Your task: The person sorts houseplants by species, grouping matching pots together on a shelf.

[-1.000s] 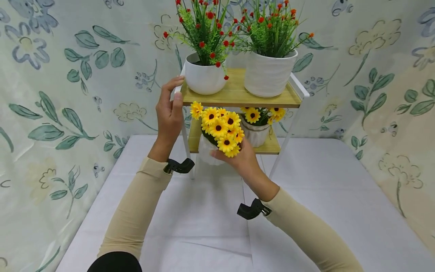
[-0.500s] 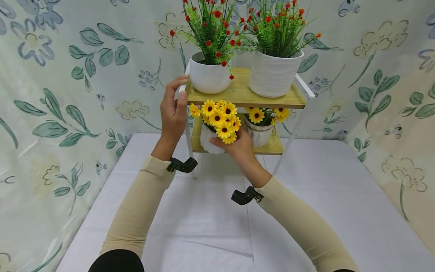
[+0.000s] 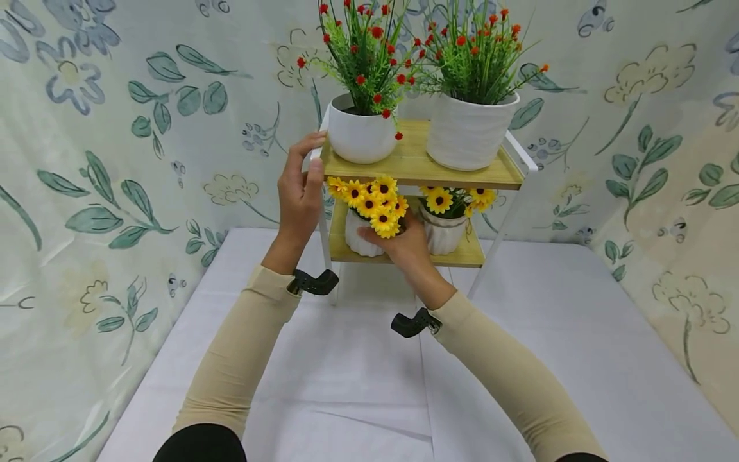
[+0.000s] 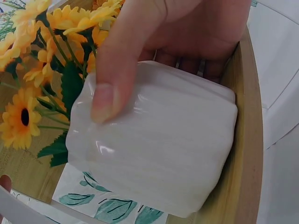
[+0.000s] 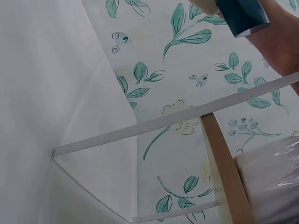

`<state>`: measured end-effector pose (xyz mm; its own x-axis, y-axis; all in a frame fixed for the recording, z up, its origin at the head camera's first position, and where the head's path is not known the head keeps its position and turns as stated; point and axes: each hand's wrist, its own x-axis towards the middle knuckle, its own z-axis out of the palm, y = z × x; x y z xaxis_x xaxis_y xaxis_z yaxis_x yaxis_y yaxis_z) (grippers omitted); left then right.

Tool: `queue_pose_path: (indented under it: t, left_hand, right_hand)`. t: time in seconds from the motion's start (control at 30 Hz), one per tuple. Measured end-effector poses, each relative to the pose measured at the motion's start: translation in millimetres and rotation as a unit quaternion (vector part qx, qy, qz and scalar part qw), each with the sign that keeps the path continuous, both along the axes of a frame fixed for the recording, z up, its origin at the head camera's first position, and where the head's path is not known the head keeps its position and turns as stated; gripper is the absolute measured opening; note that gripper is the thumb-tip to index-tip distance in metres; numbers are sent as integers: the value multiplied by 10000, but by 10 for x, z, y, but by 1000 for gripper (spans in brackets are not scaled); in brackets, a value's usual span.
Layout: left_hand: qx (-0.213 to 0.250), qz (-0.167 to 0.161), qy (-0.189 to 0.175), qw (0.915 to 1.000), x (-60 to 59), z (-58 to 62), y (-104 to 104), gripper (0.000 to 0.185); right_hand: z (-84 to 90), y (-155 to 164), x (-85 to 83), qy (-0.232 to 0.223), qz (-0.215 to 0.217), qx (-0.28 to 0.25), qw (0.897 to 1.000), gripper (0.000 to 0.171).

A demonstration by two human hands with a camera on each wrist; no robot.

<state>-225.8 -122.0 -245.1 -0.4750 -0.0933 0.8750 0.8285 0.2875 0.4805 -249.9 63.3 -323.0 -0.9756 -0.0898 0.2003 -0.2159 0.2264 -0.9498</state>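
A small white pot [image 3: 362, 235] of yellow flowers [image 3: 374, 202] is held in the right hand [image 3: 404, 244], with the thumb curled over its ribbed side and the fingers wrapped behind it. The pot is set at the left end of the lower shelf [image 3: 462, 255] of a two-shelf stand, close to that shelf's front edge; whether its base rests fully on the wood cannot be told. In the close view marked left wrist, the same pot [image 4: 154, 149] is seen lying against the wooden shelf [image 4: 245, 135], the thumb [image 4: 114, 70] pressed on its glazed wall and the yellow flowers [image 4: 42, 60] spreading beyond it.

The front left corner of the upper shelf [image 3: 412, 168] is gripped by the left hand [image 3: 300, 192], the thumb laid on the front edge and the fingers hooked over the white frame [image 3: 522, 153].

A second small pot of yellow flowers [image 3: 446, 230] is placed at the right end of the lower shelf, just beside the held one. Two larger white pots with red-flowered greenery [image 3: 360, 135] [image 3: 470, 131] are carried side by side on the upper shelf. The stand is set at the back edge of a white-covered table [image 3: 346, 372], against a leaf-patterned curtain [image 3: 115, 160].
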Motion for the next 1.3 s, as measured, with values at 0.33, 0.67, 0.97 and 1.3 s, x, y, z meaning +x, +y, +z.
queue_pose_path:
  t: [0.33,0.67,0.97,1.3]
  left_hand:
    - [-6,-23,-77,10000,0,-4,33,38]
    - [32,40,-144,9999,-10,-38,62,39]
    - [8,75,20,10000,-4,-26,56,37]
    - [2,117,126,9999,4,-5,57,35]
  right_hand:
    - [-27,-10,-85,41,-218,212,9995,85]
    - [-64,8,-159,-237,-163,357,9989,93]
    - [-28,2,-226,191,414,454,9979,86]
    - [-70,-22,-284,340,413,919,9943,93]
